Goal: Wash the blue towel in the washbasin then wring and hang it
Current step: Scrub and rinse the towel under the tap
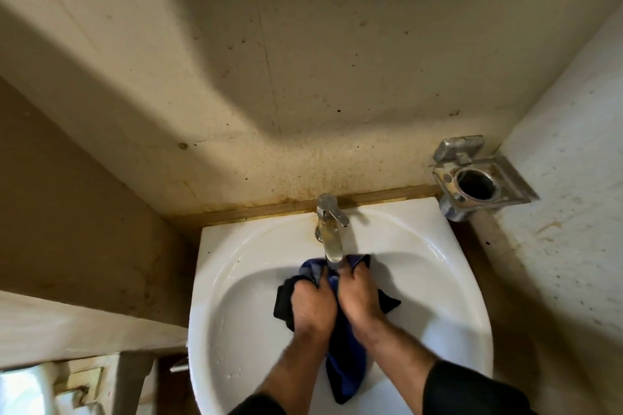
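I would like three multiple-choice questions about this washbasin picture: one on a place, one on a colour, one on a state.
1. Where is the towel?
A. on the wall holder
B. in the washbasin, under the tap
C. on the floor

2. What colour is the towel?
A. red
B. white
C. blue

3. What are the hands doing?
A. both grip the towel
B. both hang free
C. one turns the tap

Answers: 1 B, it lies in the bowl below the spout. 2 C, the cloth is dark blue. 3 A, the left hand and right hand curl round it.

Towel [347, 367] middle hidden under both hands; water flow indiscernible; forearms cut off.
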